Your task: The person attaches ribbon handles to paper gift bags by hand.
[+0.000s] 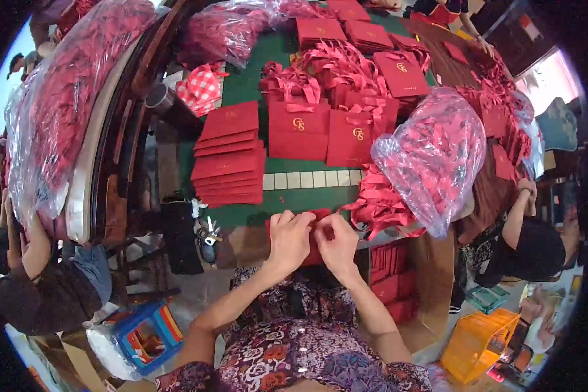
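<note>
A small red paper bag (pixel 314 253) is held at the near edge of the green table, in front of my body. My left hand (pixel 289 240) has its fingers closed on the bag's upper edge. Close beside it, my right hand (pixel 336 242) pinches at the same edge, thumb and forefinger curled together. Both hands cover much of the bag, and any ribbon between the fingertips is too small to make out. Just right of my hands lies a pile of loose red ribbons (pixel 372 206). Stacked flat red bags (pixel 228 171) lie ahead to the left.
Red bags with ribbon handles (pixel 298 127) fill the table's middle. A clear plastic sack of red ribbons (pixel 434 153) sits at the right. A dark cup (pixel 163 99) stands left. Below are an open carton (pixel 431 294) and an orange crate (pixel 478 343). Other people work at both sides.
</note>
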The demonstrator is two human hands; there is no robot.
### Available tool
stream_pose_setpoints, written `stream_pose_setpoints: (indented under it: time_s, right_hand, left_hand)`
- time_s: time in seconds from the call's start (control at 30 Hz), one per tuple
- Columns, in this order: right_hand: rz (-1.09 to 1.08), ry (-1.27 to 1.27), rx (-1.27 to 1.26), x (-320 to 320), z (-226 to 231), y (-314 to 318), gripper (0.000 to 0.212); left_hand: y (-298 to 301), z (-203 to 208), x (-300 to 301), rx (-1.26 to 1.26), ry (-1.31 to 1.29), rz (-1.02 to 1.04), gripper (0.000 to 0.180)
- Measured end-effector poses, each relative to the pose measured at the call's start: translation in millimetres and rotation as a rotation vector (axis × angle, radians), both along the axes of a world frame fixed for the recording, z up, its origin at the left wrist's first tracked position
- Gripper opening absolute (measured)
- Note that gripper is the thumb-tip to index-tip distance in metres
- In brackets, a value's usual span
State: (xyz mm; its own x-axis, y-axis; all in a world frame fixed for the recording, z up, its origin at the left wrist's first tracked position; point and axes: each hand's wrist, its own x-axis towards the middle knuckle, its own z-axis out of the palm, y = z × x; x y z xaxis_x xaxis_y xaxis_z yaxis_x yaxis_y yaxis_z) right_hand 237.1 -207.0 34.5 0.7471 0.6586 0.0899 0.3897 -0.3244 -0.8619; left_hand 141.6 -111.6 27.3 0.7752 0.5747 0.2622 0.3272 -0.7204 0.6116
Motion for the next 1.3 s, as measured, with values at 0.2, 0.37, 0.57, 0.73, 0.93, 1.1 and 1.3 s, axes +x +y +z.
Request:
stream_pose_setpoints:
  time_s: [0.2, 0.37, 0.57, 0.73, 0.93, 1.1, 1.3]
  right_hand:
    - [0.028, -0.158, 0.053, -9, -3, -7, 0.013]
    - [-0.036, 0.24, 0.15, -4, -12, -11, 0.008]
    - [0.227, -0.014, 0.081, 9, 2, -20, 0.015]
    - [0.208, -0.042, -0.021, 37, 26, -7, 0.014]
    - [0.562, -0.034, -0.23, 72, 17, 5, 0.014]
    - [0.85, 0.049, -0.101, 83, 16, 7, 0.018]
    - [0.961, 0.091, -0.247, 89, 18, 10, 0.014]
  left_hand:
    - [0, 6, -6, -0.066, -0.039, -0.025, 0.022]
    - [-3, 9, -10, -0.053, -0.073, -0.043, 0.019]
    - [16, -6, -11, -0.2, 0.012, -0.049, 0.021]
    - [15, -6, -9, -0.197, 0.009, -0.052, 0.021]
    - [14, 5, -16, -0.016, -0.094, -0.172, 0.016]
    - [17, 12, -15, 0.09, -0.104, -0.262, 0.017]
    - [17, 11, -13, 0.183, -0.075, -0.297, 0.014]
